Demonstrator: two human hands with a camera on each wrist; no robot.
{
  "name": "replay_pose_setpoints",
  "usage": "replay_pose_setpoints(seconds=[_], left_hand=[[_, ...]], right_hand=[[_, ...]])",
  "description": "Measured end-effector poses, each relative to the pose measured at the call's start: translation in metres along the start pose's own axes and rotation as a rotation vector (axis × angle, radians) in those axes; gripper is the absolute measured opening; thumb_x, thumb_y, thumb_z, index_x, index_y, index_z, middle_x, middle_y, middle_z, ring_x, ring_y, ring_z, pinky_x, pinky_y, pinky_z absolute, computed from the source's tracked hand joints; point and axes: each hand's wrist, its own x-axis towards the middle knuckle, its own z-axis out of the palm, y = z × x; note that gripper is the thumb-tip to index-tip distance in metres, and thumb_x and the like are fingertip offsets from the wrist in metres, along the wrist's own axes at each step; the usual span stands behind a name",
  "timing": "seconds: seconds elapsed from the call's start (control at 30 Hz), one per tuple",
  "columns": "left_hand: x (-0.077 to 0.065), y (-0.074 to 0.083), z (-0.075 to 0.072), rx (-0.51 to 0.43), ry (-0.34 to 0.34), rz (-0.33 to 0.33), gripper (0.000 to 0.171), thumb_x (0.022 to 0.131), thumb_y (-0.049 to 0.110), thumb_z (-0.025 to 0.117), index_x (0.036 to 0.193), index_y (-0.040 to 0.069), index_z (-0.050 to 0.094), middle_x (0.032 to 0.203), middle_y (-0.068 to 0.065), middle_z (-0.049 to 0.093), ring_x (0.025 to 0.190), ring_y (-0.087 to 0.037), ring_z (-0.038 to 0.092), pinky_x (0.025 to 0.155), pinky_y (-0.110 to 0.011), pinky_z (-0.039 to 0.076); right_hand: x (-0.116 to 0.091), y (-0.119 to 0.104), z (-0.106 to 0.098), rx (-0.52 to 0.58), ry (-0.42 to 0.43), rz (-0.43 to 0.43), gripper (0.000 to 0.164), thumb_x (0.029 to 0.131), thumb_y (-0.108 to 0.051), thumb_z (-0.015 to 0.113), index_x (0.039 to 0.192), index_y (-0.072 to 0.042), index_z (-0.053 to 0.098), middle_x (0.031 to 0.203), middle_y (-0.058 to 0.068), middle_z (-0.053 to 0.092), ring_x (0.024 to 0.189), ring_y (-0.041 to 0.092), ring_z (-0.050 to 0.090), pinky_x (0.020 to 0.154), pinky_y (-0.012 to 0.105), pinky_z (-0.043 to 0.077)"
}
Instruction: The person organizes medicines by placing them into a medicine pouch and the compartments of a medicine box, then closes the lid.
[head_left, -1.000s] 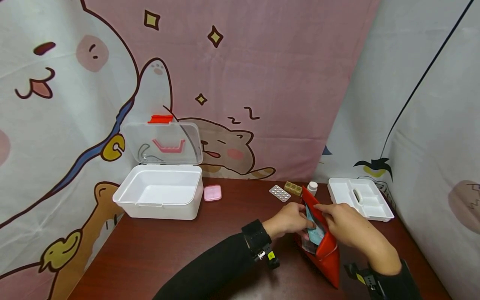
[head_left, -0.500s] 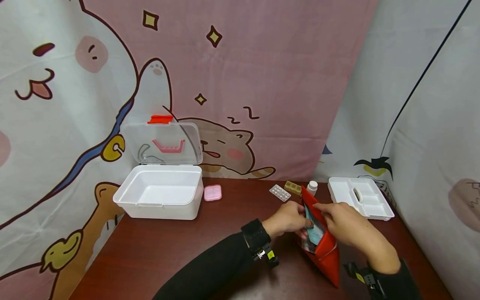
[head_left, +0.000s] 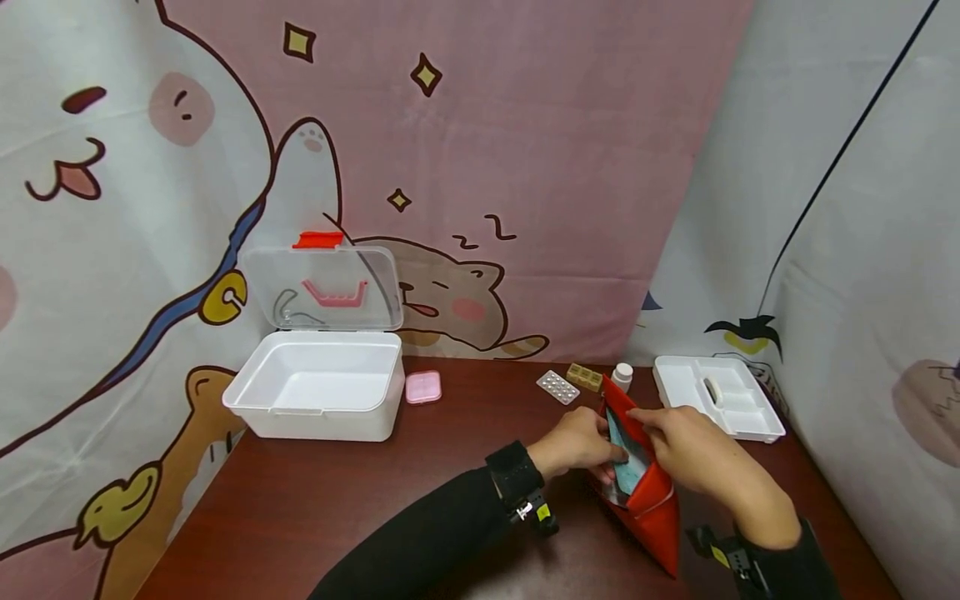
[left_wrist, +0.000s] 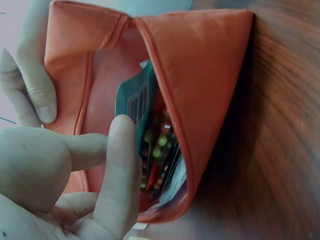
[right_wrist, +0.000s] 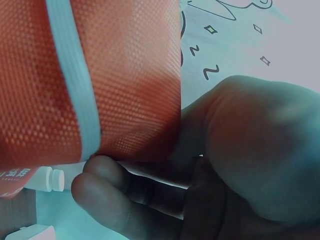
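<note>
A red zip pouch (head_left: pixel 656 521) stands unzipped on the table at the right, with a pale elastic band around it. My right hand (head_left: pixel 693 446) grips its upper edge, thumb on one side and fingers on the other in the right wrist view. At the pouch's mouth, my left hand (head_left: pixel 581 442) pinches a teal packet (left_wrist: pixel 137 95) that has a barcode, its thumb lying over the packet. Deeper in the pouch, the left wrist view shows packs with red and yellow-green printing (left_wrist: pixel 159 145) and a clear plastic wrapping (left_wrist: pixel 176 187). The lower ends of these contents are hidden.
Behind the pouch lie a blister pack (head_left: pixel 558 387), a yellowish pill organizer (head_left: pixel 584 377) and a white bottle (head_left: pixel 622 376). A white divided tray (head_left: pixel 757 425) sits at right. Leftward are a small pink case (head_left: pixel 423 387) and a white box (head_left: pixel 322 423) with its clear lid raised.
Both hands stay nearly still at the pouch. The packet in its mouth shifts only slightly, and the whole head view drifts a little.
</note>
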Motion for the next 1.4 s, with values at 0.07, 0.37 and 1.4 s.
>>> replay_pose_setpoints(seconds=[0.07,0.37,1.4], left_hand=[[-0.001,0.001,-0.004,0.046,0.019,0.008,0.018,0.092,0.005,0.086,0.079,0.006,0.074,0.056,-0.011,0.07,0.041,-0.012,0.062,0.056,-0.04,0.065],[0.004,0.004,-0.033,0.332,0.181,0.124,0.039,0.107,0.031,0.072,0.073,0.011,0.076,0.049,0.001,0.061,0.04,-0.016,0.064,0.049,-0.032,0.057],[0.086,-0.034,-0.085,1.243,0.075,0.401,0.035,0.104,0.018,0.068,0.138,0.02,0.077,0.136,-0.001,0.074,0.133,-0.024,0.067,0.11,-0.037,0.058]], right_hand=[[0.0,0.0,-0.001,-0.004,-0.004,0.001,0.036,0.103,-0.003,0.064,0.137,0.0,0.075,0.1,0.008,0.075,0.076,0.017,0.055,0.064,0.029,0.042],[0.009,0.035,0.019,0.007,0.03,-0.038,0.036,0.106,-0.011,0.064,0.139,-0.008,0.075,0.104,0.007,0.076,0.077,0.017,0.056,0.063,0.032,0.042],[-0.002,0.002,-0.001,-0.006,0.0,0.002,0.037,0.102,-0.003,0.064,0.136,-0.003,0.076,0.106,0.009,0.077,0.08,0.017,0.057,0.067,0.031,0.044]])
